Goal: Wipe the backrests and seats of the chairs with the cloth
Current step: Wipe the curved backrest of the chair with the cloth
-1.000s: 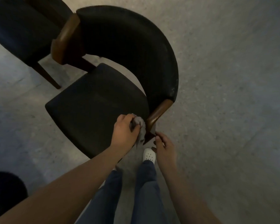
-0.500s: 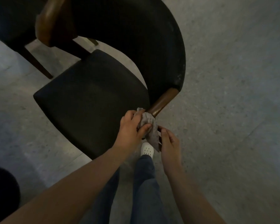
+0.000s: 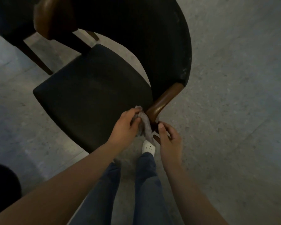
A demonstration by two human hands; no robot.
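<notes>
A single view, worn on the person's head, looks steeply down and a little forward through a wide lens. Both forearms enter from the bottom edge — the left hand [image 3: 125,125] and right hand [image 3: 168,140] sit close, just below centre — with the chair seat [image 3: 91,88] beyond them, the person's legs [image 3: 146,184] directly beneath, and floor [image 3: 234,111] filling the right side.

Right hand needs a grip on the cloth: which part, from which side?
Best bet: pinch the loose tail of the cloth hanging below the left hand, coming in from the right, where the right hand is. The upper part is bunched in the left hand's grip beside the wooden armrest, so only the tail hangs free.
</notes>
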